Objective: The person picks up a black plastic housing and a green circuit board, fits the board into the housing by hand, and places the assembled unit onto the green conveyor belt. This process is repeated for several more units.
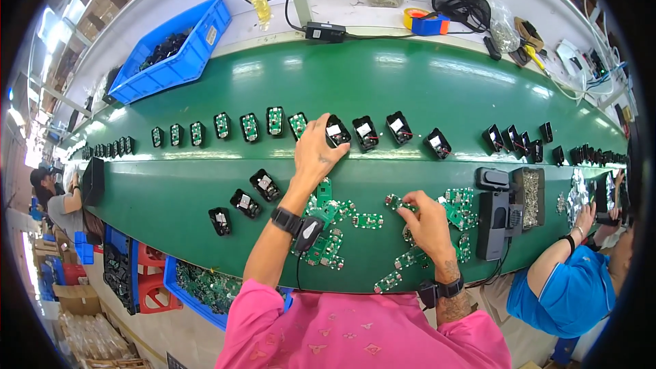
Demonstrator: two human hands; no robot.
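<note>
In the row across the green bench, my left hand (316, 148) closes its thumb and fingers round a small black plastic housing (336, 132) with a white block inside. My right hand (428, 224), nearer to me, pinches one end of a small green circuit board (393, 202). Loose boards lie under and beside both hands, in a left pile (326, 249) and a right pile (461, 208). To the left of my left hand stand housings with green boards in them (275, 121). To its right, several housings show white blocks and red wires (398, 127).
Three housings (245, 203) lie apart, left of my forearm. A dark grey device (490, 225) and a tray of screws (531, 198) stand at the right. At the far left is a blue crate (171, 51). A co-worker in blue (564, 287) sits to my right.
</note>
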